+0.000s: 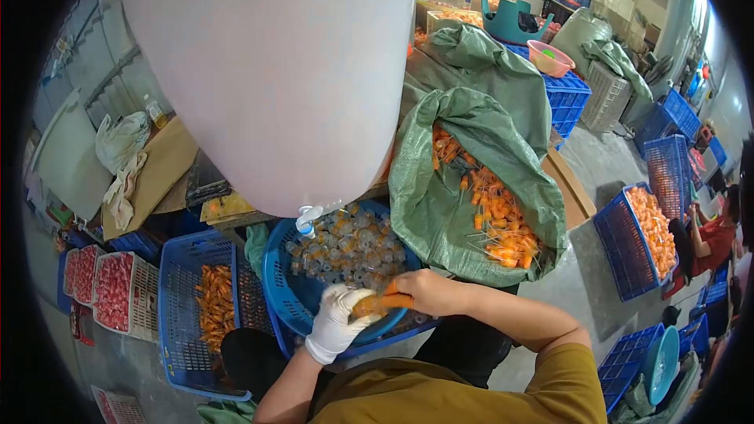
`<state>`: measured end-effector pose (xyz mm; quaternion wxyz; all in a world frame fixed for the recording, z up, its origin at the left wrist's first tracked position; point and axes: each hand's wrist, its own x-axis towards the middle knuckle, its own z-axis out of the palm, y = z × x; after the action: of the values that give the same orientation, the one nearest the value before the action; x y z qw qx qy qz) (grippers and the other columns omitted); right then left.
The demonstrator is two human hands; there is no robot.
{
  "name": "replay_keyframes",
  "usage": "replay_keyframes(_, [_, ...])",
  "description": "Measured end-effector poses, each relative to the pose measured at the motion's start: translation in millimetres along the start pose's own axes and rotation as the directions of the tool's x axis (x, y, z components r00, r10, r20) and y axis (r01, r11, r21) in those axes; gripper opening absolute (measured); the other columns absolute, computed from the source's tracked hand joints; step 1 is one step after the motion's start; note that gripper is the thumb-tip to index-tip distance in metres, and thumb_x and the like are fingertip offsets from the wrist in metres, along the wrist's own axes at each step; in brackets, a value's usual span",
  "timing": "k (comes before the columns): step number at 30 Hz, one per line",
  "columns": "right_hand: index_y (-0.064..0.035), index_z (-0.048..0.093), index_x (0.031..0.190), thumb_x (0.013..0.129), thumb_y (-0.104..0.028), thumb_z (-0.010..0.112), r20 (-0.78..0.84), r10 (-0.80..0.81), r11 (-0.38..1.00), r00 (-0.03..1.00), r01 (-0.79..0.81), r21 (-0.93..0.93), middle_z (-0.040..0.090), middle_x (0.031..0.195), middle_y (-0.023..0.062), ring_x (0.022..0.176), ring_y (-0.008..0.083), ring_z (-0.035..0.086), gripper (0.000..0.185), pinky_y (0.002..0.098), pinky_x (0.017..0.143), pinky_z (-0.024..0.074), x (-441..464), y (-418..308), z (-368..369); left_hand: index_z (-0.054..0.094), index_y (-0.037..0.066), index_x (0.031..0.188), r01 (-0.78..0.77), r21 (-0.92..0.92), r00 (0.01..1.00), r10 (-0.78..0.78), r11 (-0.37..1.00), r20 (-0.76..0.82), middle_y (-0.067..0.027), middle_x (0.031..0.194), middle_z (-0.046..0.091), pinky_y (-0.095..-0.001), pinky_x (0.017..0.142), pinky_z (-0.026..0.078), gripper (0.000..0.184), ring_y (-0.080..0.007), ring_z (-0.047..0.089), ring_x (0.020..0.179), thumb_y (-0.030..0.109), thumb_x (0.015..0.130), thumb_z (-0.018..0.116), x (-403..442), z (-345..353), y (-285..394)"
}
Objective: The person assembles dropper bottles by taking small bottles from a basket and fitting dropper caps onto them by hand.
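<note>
Between the hands [334, 320] [430, 293] are a container [364, 308] and orange piece [398, 300].

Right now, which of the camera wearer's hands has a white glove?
The left hand: white covers it to the wrist, while the right hand shows bare skin.

No text, label, brand, number or sign can be read.

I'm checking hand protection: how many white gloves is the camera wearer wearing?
1: a white glove on the left hand. The right hand is bare; both hands show, so no worn glove is hidden.
</note>
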<state>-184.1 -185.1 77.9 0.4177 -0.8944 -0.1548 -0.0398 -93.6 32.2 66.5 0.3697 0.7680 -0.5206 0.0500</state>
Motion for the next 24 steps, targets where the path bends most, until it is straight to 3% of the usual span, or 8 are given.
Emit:
replay_keyframes(2, [0.0009, 0.06, 0.096, 0.098, -0.028, 0.051, 0.28, 0.33, 0.895, 0.902, -0.393, 0.21, 0.05, 0.071, 0.0031, 0.07, 0.0158, 0.048, 0.03, 0.0299, 0.068, 0.0413, 2.2, -7.7, -1.7, 0.064, 0.019, 0.104, -0.03, 0.066, 1.0, 0.029, 0.997, 0.007, 0.0003, 0.083, 0.058, -0.0413, 0.095, 0.037, 0.04, -0.0211, 0.057, 0.082, 0.018, 0.067, 0.078, 7.2, -7.1, 10.9])
replay_keyframes(4, [-0.0022, 0.059, 0.097, 0.1, -0.02, 0.044, 0.493, 0.08, -0.058, 0.866, -0.49, 0.87, 0.053, 0.073, 0.0016, 0.068, 0.015, 0.043, 0.023, 0.0256, 0.066, 0.0364, -0.4, -1.1, 16.0, 0.063, 0.021, 0.107, -0.209, 0.4, 0.95, 0.282, 0.892, -0.132, 0.0045, 0.084, 0.055, -0.0454, 0.098, 0.032, 0.039, -0.015, 0.057, 0.082, 0.013, 0.07, 0.073, 2.8, -8.2, 11.4])
replay_keyframes(8, [-0.0046, 0.057, 0.092, 0.1, -0.03, 0.04, 0.48, 0.302, -0.015, 0.824, -0.499, 0.867, 0.048, 0.071, -0.0011, 0.067, 0.0112, 0.043, 0.031, 0.0248, 0.062, 0.0348, -10.3, -33.9, 36.1, 0.062, 0.022, 0.105, -0.261, 0.435, 0.875, 0.402, 0.862, -0.271, 0.0047, 0.085, 0.054, -0.0475, 0.099, 0.031, 0.036, -0.0148, 0.058, 0.083, 0.011, 0.072, 0.072, -11.6, -7.7, 2.7])
replay_keyframes(10, [-0.004, 0.057, 0.093, 0.099, -0.032, 0.041, 0.421, 0.262, 0.645, 0.868, -0.482, 0.593, 0.054, 0.071, 0.0001, 0.066, 0.0119, 0.05, 0.034, 0.0242, 0.063, 0.0403, 2.9, -24.6, 20.4, 0.061, 0.019, 0.105, -0.232, 0.341, 0.914, 0.324, 0.911, -0.246, 0.003, 0.088, 0.058, -0.0478, 0.099, 0.031, 0.037, -0.017, 0.059, 0.083, 0.011, 0.07, 0.072, -16.2, -4.3, -10.6])
replay_keyframes(13, [-0.0044, 0.062, 0.099, 0.098, -0.03, 0.041, 0.165, 0.325, 0.688, 0.931, -0.353, 0.634, 0.063, 0.078, 0.0025, 0.072, 0.0123, 0.058, 0.033, 0.024, 0.068, 0.0456, 15.9, -4.0, 0.6, 0.06, 0.013, 0.109, 0.075, 0.272, 0.971, -0.008, 0.959, -0.239, -0.0027, 0.095, 0.063, -0.0444, 0.097, 0.035, 0.046, -0.0225, 0.061, 0.086, 0.006, 0.065, 0.072, -31.9, -14.7, -24.3])
replay_keyframes(17, [-0.0028, 0.065, 0.108, 0.099, -0.03, 0.039, -0.3, 0.469, 0.875, 0.831, -0.391, 0.285, 0.066, 0.093, 0.0038, 0.081, 0.0129, 0.059, 0.039, 0.0278, 0.074, 0.0463, 18.5, 47.6, -56.0, 0.058, -0.001, 0.115, 0.513, 0.029, 0.58, -0.321, 0.858, -0.749, -0.017, 0.107, 0.059, -0.0431, 0.09, 0.041, 0.046, -0.0335, 0.054, 0.101, 0.011, 0.074, 0.077, -85.3, -58.0, -91.7])
replay_keyframes(20, [-0.003, 0.067, 0.109, 0.09, -0.023, 0.058, -0.554, 0.4, 0.9, 0.73, -0.426, 0.09, 0.069, 0.093, 0.0083, 0.081, 0.0156, 0.062, 0.029, 0.0309, 0.072, 0.0478, 8.6, 119.4, -102.2, 0.047, -0.006, 0.127, 0.707, 0.225, 0.464, -0.199, 0.671, -0.863, -0.0226, 0.123, 0.053, -0.0409, 0.103, 0.034, 0.059, -0.0347, 0.048, 0.117, 0.013, 0.078, 0.074, -108.3, -114.6, -100.4])
replay_keyframes(24, [-0.0009, 0.062, 0.108, 0.087, -0.023, 0.059, -0.725, 0.424, 0.484, 0.543, -0.812, -0.326, 0.066, 0.097, 0.0236, 0.093, 0.0376, 0.064, 0.03, 0.0436, 0.078, 0.0493, 19.9, 162.7, -140.9, 0.061, -0.001, 0.111, 0.529, -0.144, 0.545, -0.464, 0.836, -0.698, -0.013, 0.109, 0.062, -0.0344, 0.089, 0.047, 0.031, -0.0219, 0.06, 0.095, 0.009, 0.083, 0.068, -110.7, -94.3, -126.6])
